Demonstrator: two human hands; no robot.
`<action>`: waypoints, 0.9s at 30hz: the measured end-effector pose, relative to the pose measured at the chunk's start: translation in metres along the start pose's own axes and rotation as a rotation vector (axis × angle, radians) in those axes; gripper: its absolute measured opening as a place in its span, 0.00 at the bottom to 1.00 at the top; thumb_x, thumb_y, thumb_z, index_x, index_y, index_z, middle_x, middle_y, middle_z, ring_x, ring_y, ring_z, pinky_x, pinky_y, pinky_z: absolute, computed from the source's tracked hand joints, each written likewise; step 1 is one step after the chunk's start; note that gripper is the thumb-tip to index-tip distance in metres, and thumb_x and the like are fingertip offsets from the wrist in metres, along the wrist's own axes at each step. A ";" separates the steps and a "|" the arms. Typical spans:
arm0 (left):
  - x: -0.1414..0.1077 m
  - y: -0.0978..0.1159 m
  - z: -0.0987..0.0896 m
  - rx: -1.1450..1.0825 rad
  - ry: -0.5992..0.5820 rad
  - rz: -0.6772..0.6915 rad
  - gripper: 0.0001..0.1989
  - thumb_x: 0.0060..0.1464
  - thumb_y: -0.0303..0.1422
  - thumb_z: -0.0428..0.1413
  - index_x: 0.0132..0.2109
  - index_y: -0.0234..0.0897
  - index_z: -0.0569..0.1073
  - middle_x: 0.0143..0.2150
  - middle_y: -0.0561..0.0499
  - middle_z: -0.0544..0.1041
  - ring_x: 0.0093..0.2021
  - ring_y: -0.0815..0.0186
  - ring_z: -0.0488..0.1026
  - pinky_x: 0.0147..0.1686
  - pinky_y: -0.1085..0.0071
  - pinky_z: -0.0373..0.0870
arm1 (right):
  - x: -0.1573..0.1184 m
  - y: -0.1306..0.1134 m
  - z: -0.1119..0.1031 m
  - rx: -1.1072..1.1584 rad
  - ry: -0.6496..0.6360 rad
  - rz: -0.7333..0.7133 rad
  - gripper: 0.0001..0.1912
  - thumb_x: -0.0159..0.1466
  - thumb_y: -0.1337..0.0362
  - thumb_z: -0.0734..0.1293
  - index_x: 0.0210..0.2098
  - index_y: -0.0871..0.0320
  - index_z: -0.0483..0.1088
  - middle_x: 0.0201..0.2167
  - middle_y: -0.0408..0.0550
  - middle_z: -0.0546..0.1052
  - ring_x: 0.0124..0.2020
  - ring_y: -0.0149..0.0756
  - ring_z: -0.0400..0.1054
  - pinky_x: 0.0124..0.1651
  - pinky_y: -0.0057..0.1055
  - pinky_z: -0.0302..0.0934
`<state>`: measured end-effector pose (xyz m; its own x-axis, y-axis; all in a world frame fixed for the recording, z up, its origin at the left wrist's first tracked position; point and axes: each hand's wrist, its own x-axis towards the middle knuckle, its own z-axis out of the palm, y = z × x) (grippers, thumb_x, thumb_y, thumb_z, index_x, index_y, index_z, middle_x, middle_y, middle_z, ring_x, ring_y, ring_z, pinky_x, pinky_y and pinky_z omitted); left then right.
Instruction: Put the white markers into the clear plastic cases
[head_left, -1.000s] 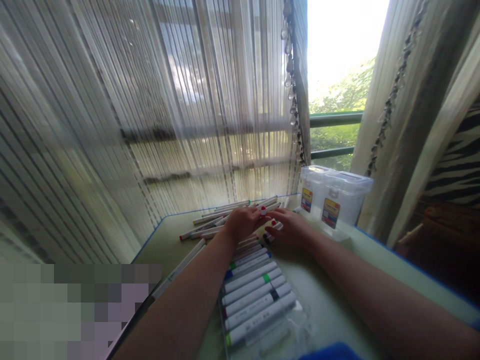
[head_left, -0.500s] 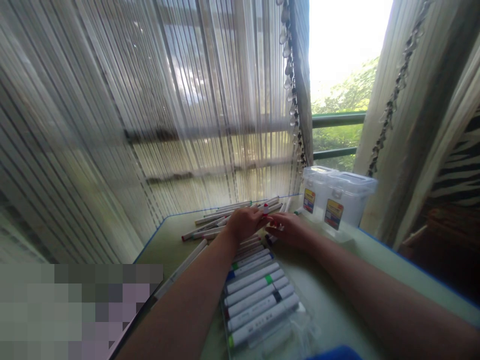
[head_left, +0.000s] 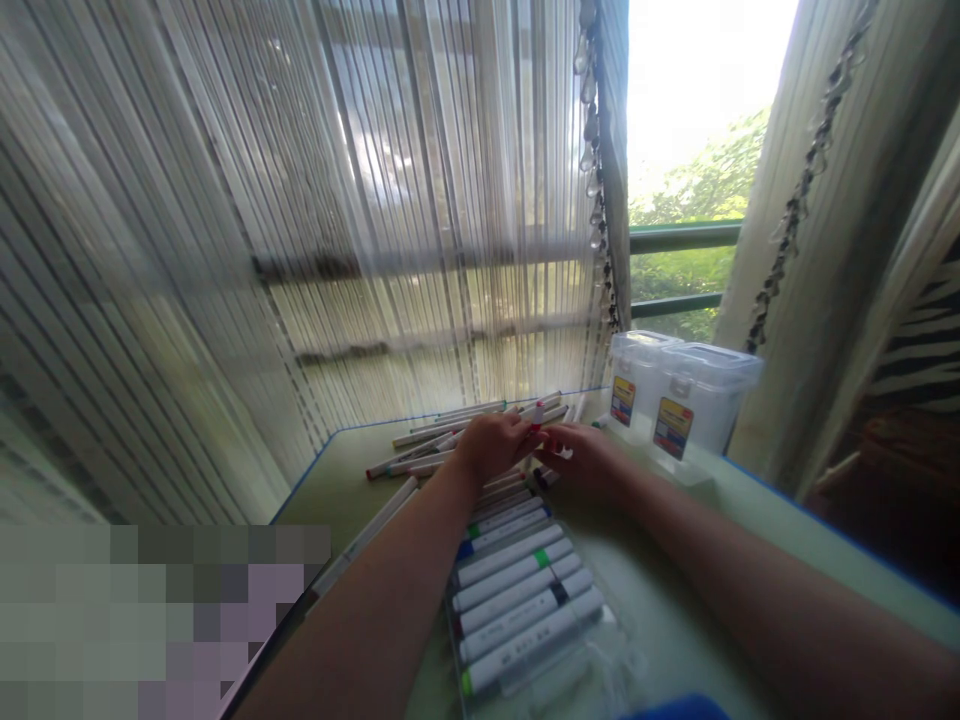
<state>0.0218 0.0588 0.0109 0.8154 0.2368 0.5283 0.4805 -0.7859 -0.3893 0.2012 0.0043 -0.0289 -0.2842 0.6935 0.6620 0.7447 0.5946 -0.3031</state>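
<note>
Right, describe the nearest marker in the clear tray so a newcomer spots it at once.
On the blue-edged table, find the clear tray with its row of white markers. The nearest marker is yours: unlike its neighbours, it has a lime-green left end.

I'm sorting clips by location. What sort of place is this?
Probably a room at home, beside a window: string curtains, greenery past a green railing, and a table holding markers.
</note>
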 end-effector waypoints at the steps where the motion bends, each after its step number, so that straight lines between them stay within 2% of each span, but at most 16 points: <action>1: 0.000 0.000 0.000 0.003 -0.001 -0.005 0.24 0.64 0.43 0.37 0.37 0.35 0.73 0.28 0.48 0.74 0.27 0.68 0.71 0.26 0.74 0.65 | 0.000 -0.001 0.000 0.000 -0.010 0.012 0.09 0.61 0.59 0.63 0.35 0.56 0.72 0.28 0.47 0.75 0.26 0.32 0.65 0.30 0.29 0.59; 3: 0.000 0.001 -0.001 0.008 -0.001 -0.016 0.25 0.64 0.44 0.37 0.37 0.35 0.73 0.27 0.48 0.74 0.27 0.68 0.71 0.25 0.73 0.65 | 0.000 -0.002 0.001 0.007 -0.033 0.041 0.09 0.60 0.59 0.64 0.35 0.56 0.71 0.27 0.46 0.75 0.25 0.31 0.65 0.30 0.28 0.58; 9: 0.000 0.000 -0.002 0.000 -0.015 -0.007 0.26 0.64 0.45 0.36 0.37 0.34 0.73 0.28 0.48 0.74 0.27 0.68 0.71 0.25 0.74 0.65 | -0.001 -0.003 0.002 0.031 -0.049 0.062 0.15 0.60 0.60 0.64 0.46 0.54 0.68 0.29 0.45 0.75 0.26 0.31 0.66 0.30 0.27 0.58; 18: 0.001 0.001 -0.003 0.014 -0.083 -0.022 0.26 0.63 0.46 0.36 0.40 0.35 0.73 0.31 0.47 0.75 0.29 0.65 0.73 0.26 0.71 0.66 | 0.001 -0.010 0.002 0.077 -0.052 0.090 0.11 0.60 0.62 0.62 0.42 0.57 0.68 0.25 0.45 0.75 0.23 0.31 0.65 0.28 0.27 0.57; 27: 0.000 0.001 -0.004 0.001 -0.110 -0.063 0.26 0.62 0.47 0.38 0.36 0.34 0.73 0.32 0.45 0.76 0.31 0.64 0.74 0.29 0.69 0.68 | 0.000 -0.007 0.006 0.053 -0.050 0.106 0.12 0.61 0.62 0.61 0.43 0.58 0.68 0.26 0.45 0.74 0.25 0.31 0.65 0.29 0.26 0.57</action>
<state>0.0217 0.0556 0.0134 0.8143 0.3470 0.4653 0.5319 -0.7670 -0.3590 0.1922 0.0027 -0.0306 -0.2364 0.7726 0.5893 0.7397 0.5363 -0.4064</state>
